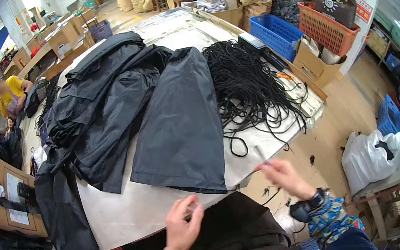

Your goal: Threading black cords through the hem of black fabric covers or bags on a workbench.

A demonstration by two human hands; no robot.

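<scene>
Near the front edge of the white-topped table (116, 222), my left hand (182, 228) has its fingers curled in; whether a small thing sits between them I cannot make out. My right hand (286, 178), raised to the right, pinches a thin grey rod-like tool (260, 154), blurred, with a bit of dark cord at the fingers. Just beyond my hands a black fabric panel (179, 128) lies flat, its hem toward me. Left of it are heaped black garments (96, 99), one sleeve (68, 219) hanging over the edge. A tangle of black cords (245, 81) lies to the right.
A person in a yellow top (14, 94) works at the far left. Blue (277, 34) and orange (328, 26) baskets stand beyond the table's right side. Orange-handled scissors (285, 75) lie by the cords. A white sack (372, 158) rests at right; a carton (2, 182) at left.
</scene>
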